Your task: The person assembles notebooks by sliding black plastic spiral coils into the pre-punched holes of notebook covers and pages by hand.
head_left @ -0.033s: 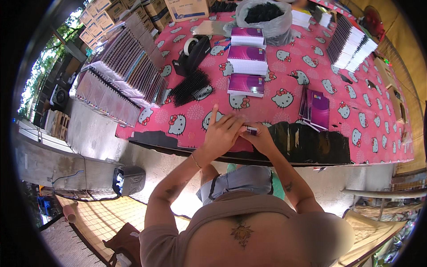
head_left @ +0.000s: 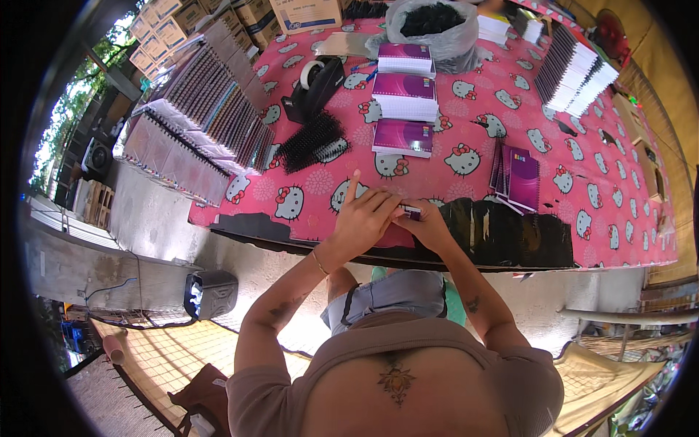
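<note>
My left hand [head_left: 366,216] rests over a small purple-and-white notebook [head_left: 412,213] at the near edge of the table, fingers bent across it and one finger stretched out away from it. My right hand [head_left: 429,229] grips the notebook's right end between thumb and fingers. The hands cover most of it; only a short purple and white edge shows. Beyond them sits a stack of purple-covered notebooks [head_left: 403,137], with two more stacks behind. To the right, several thin purple spiral notebooks [head_left: 521,180] lie fanned on the cloth. Black spiral binding coils [head_left: 313,143] lie to the left.
A black tape dispenser [head_left: 314,89] stands behind the coils. Tall piles of spiral-bound books [head_left: 211,109] line the table's left side. A plastic bag of black coils [head_left: 435,44] stands at the back, and more notebooks [head_left: 575,73] at the far right. Cardboard boxes [head_left: 309,14] stand behind.
</note>
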Available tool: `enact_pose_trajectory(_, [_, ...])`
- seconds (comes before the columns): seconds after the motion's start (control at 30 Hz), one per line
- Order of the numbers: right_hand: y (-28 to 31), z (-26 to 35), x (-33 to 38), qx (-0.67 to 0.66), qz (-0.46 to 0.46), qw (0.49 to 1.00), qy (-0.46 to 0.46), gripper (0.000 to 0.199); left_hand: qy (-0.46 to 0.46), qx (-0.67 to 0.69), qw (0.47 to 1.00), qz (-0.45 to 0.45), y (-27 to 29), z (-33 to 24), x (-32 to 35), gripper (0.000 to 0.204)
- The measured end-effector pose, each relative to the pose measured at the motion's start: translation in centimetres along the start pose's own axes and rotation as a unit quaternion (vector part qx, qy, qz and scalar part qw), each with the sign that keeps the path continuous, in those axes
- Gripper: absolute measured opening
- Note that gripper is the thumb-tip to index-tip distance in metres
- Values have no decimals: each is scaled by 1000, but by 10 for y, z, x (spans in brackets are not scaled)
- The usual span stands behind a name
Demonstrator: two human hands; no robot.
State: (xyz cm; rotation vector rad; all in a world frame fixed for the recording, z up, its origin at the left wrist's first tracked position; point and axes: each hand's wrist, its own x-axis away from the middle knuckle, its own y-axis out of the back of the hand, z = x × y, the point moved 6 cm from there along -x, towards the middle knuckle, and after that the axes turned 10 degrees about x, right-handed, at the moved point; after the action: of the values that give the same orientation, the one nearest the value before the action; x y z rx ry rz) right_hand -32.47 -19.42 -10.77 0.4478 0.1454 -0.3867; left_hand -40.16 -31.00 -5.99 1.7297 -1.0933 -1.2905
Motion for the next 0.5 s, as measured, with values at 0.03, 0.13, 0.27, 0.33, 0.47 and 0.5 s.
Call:
enact_pose_trajectory(0.03, [1,-2,0,0,7,1000,-3,28,-12,-9,1000,-6,3,-1,-3,58])
enact_pose_trajectory(0.13, [-1,-8,2,-21,18,999,-40,31,19,-26,999,-14,-5,-21,3,69])
enact_pose_trajectory(0.27, [0,1,0,4,-49,998,47,35,32,-27,999,5,-37,-27,32,84])
enact_pose_trajectory(0.33, [-2,-7,1,-6,-6,1000,3,38,57,-23,997,-38,-11,-27,11,85])
enact_pose_trajectory(0.47, [-3,-6,3,1,5,1000,-25,39,5,-2,1000,-29,-27,-35,32,79])
enact_pose_trajectory(0.5, [-3,-6,3,-9,9,999,-36,38,12,11,997,-69,-19,-35,29,73])
